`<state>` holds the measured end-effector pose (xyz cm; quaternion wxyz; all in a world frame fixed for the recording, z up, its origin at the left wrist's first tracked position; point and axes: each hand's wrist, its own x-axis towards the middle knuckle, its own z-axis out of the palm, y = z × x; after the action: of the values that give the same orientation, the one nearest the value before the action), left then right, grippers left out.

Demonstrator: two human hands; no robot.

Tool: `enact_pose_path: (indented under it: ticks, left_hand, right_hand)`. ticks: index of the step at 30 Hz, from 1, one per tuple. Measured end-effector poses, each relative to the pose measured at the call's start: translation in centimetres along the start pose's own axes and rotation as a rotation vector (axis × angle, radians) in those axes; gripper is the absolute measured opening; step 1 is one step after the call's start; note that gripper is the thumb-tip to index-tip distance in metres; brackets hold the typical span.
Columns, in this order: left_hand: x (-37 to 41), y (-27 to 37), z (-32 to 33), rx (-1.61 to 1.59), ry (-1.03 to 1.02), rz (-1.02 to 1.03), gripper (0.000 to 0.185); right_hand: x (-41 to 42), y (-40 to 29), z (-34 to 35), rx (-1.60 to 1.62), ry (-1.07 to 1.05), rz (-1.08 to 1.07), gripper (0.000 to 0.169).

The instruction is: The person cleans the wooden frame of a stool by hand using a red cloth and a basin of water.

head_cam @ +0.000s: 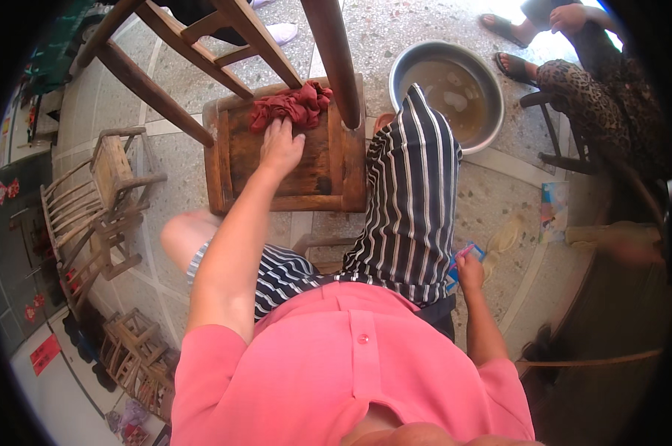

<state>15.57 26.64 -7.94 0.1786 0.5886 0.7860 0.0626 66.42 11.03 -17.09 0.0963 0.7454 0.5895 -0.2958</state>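
Observation:
Before me stands a wooden chair [308,167], its seat dark with wet-looking patches and its slatted back rising on the far side. My left hand [282,146] reaches onto the seat, fingertips pressed into a crumpled red cloth [294,106] that partly hides them. The cloth lies close to the base of the chair back. Down by my right hip, my right hand [470,273] holds a flat blue and pink object [460,262], possibly a hand fan. Beyond my right knee is a round metal basin [499,111] of murky water with some foam.
At the upper right a person [570,83] in leopard-print clothing sits on a low stool. Another person's pale shoe [282,33] shows behind the chair back. Several small wooden chairs [116,167] stand along the left. A printed booklet [554,212] lies on the speckled floor at right.

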Motion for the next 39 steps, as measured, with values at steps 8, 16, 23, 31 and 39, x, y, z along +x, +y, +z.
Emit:
enact_pose_path:
  ticks: [8, 16, 23, 31, 39]
  left_hand:
    - [-3.3, -3.4, 0.4, -0.272, 0.078, 0.242, 0.039]
    - [-8.3, -0.4, -3.0, -0.491, 0.137, 0.26, 0.035]
    - [-11.2, 6.6, -11.0, -0.564, 0.376, 0.523, 0.039]
    - [-15.4, 11.5, -16.1, -0.579, 0.517, 0.666, 0.07]
    - [-16.5, 13.1, -14.6, -1.227, -0.043, 0.592, 0.048]
  right_hand:
    - [-1.9, -3.1, -13.3, 0.007, 0.33, -0.128, 0.025]
    - [-4.2, -11.4, -28.8, -0.303, 0.891, -0.456, 0.014]
    - [-11.2, -21.1, -40.7, -0.349, 1.364, -0.809, 0.01]
    - [-19.0, -27.8, -42.9, -0.259, 1.339, -1.072, 0.013]
    - [-22.1, -33.5, -40.7, 0.106, 1.036, -1.194, 0.017]
